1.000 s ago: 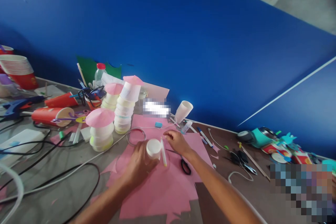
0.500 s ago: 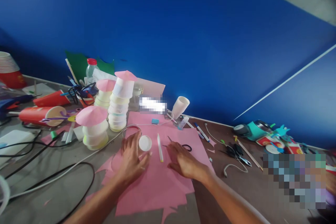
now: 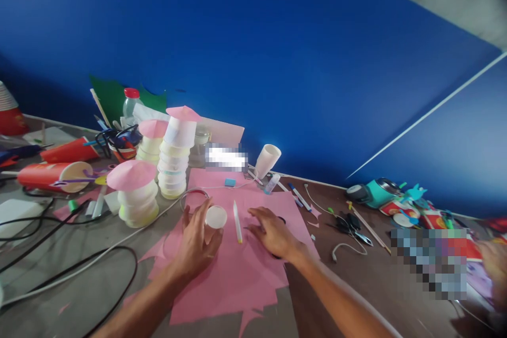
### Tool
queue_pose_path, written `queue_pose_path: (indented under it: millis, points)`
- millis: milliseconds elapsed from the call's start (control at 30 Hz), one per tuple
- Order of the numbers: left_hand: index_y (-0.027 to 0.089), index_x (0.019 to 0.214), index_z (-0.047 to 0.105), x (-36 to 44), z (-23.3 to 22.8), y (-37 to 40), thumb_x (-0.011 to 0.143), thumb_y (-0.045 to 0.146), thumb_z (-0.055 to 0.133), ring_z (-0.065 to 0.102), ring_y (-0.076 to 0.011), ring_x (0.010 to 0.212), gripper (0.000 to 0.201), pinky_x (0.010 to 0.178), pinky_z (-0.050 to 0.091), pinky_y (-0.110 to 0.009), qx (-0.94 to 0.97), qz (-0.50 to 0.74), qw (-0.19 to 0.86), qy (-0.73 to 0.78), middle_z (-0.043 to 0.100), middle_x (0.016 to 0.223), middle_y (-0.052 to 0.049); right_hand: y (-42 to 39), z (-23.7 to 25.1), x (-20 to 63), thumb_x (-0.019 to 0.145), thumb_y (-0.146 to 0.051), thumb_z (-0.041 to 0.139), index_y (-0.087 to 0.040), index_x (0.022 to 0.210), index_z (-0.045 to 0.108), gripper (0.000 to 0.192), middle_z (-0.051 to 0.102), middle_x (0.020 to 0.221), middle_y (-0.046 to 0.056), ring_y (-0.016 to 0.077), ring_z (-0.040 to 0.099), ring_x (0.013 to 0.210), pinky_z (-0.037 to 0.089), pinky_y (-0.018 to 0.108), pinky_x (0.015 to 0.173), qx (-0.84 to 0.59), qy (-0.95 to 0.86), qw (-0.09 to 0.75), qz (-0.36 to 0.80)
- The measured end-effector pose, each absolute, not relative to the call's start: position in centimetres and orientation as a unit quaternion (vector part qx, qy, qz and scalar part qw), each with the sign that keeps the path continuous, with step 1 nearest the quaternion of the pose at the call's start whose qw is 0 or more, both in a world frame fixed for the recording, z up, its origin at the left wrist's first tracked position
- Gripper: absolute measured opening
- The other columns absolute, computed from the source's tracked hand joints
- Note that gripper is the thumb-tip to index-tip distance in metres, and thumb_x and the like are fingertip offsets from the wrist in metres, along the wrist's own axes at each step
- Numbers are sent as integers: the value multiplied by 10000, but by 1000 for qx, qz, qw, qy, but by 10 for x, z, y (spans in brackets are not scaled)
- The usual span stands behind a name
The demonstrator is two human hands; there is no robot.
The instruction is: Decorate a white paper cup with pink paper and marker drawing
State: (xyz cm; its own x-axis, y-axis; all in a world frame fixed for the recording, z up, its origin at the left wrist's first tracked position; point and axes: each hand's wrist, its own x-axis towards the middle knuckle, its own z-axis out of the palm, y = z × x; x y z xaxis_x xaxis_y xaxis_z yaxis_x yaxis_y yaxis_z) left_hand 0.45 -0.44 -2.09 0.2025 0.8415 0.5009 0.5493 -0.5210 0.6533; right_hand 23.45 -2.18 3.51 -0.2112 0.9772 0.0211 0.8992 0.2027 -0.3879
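Note:
My left hand point(image 3: 197, 240) is curled round a small white paper cup point(image 3: 216, 217) with its flat white end facing up, on pink paper point(image 3: 222, 280). My thumb lies in front of the cup and my fingers are on its left side. To the right, my right hand point(image 3: 273, 232) lies low over a pair of scissors point(image 3: 281, 219), thumb and fingers apart. Part of the black handles shows beside the hand; most of the scissors is hidden beneath it. Between my hands lies a white marker point(image 3: 237, 222) with a yellow end.
Stacked white cups with pink cone tops point(image 3: 137, 195) stand at the left, near red cups point(image 3: 47, 177) and cables. A white cup point(image 3: 268, 161) leans at the back. A blue eraser point(image 3: 229, 182) lies on the paper. Another person's hand point(image 3: 493, 266) is at the far right.
The paper cup has tilted so more of its side shows. My right hand has drawn slightly nearer, and the scissors under it have turned. The view has shifted slightly.

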Motion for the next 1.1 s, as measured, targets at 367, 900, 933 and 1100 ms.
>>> queue_pose_path:
  millis: [367,900,933,1100]
  points:
    - [198,1344,443,-2,-5,0,892,269,535,569,-301,1227,466,1090,410,-529,719,520,123,444,603,1285,-148,0,26,185,879,-219,503,-119,1455,393,595,751,1051,178,324,702,974,435,394,871,-637,-765,3,99]
    - [243,1191,608,4,-5,-9,900,225,522,582,-267,1179,304,1023,495,-468,813,381,199,392,594,1268,-127,26,27,202,883,-151,405,-206,1129,696,385,680,900,75,199,644,813,525,311,791,-562,-763,290,135]
    - [239,1168,617,4,-4,-9,904,228,519,588,-264,1170,282,993,517,-448,809,386,204,394,590,1262,-130,27,28,203,883,-163,405,-203,1140,681,379,683,898,67,192,645,800,533,303,771,-553,-746,331,171]
    - [188,1245,528,3,-12,-6,898,238,544,582,-268,1202,351,1000,515,-434,752,464,207,421,600,1257,-146,31,31,200,851,-171,449,-197,1197,565,365,666,933,63,185,639,791,539,312,734,-502,-695,472,206]
